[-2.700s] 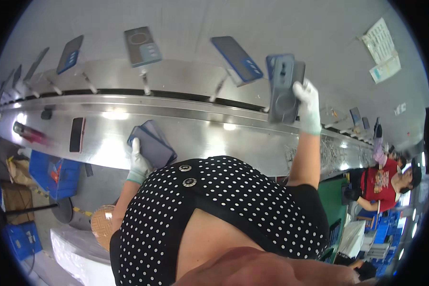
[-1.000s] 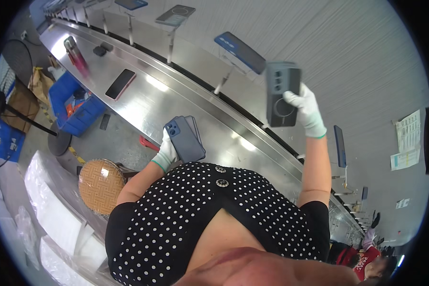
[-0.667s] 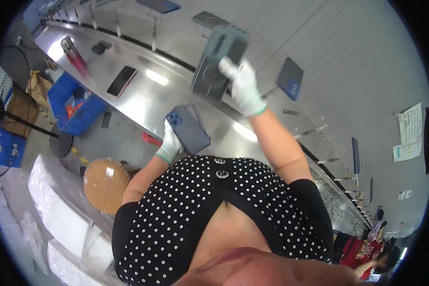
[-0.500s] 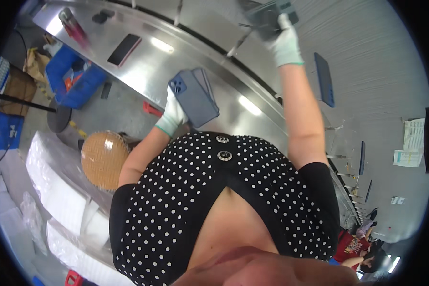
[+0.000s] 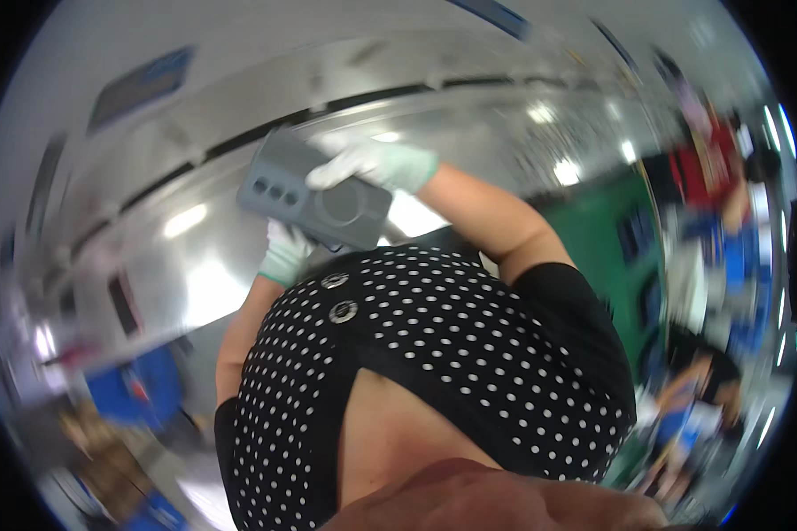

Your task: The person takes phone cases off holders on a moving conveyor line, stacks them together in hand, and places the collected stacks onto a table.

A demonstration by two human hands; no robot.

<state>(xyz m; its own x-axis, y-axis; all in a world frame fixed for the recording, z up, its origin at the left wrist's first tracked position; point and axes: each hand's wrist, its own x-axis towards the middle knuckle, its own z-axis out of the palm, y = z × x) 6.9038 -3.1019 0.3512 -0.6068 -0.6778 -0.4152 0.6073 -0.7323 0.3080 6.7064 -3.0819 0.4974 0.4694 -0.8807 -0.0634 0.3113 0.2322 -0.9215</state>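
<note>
A dark grey phone case [image 5: 301, 211] with several round camera holes and a pale ring on its back lies tilted in front of my chest. My right hand [image 5: 367, 164], in a white glove with a green cuff, grips it from its upper right side. Below its lower left edge is my left hand [image 5: 285, 252], gloved the same way. Most of the left fingers are hidden behind the cases. Another case edge [image 5: 270, 146] shows behind the front one, so the two overlap. Motion blurs the finer details.
A shiny metal bench [image 5: 199, 274] runs across behind my hands, with a dark phone-like slab [image 5: 124, 303] on it. Beyond stands a grey surface with a blue-grey panel [image 5: 142, 88]. A blue bin [image 5: 137, 389] is at lower left. Other people [image 5: 713, 168] are at the right, near a green surface [image 5: 598, 243].
My body and view have turned right. My right hand has come back from the far grey surface with the grey case, bringing it over the cases at my left hand.
</note>
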